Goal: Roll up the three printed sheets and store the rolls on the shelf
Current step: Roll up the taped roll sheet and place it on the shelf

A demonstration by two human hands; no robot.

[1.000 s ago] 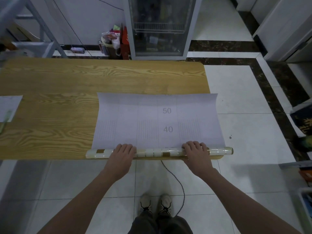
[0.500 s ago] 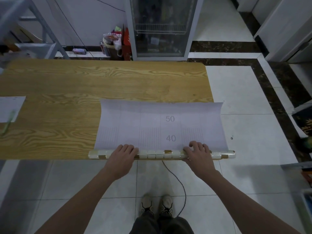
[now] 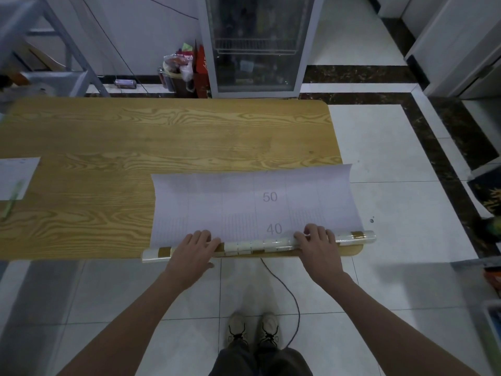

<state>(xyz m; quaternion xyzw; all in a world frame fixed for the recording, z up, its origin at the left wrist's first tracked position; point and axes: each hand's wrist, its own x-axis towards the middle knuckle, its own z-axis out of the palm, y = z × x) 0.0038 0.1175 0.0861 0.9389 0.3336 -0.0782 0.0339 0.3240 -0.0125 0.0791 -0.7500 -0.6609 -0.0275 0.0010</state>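
Far left on the bench (image 3: 162,131), a small paper (image 3: 16,175) lies with a green pen (image 3: 10,203) across it. Moving in, the left hand (image 3: 196,249) lies flat, fingers straight, pressing on the roll (image 3: 260,245) at the bench's near edge. The printed sheet (image 3: 238,204) spreads away from the roll, 40 and 50 showing, far right corner curling up. The right hand (image 3: 317,244) arches over the roll, fingers curled round it.
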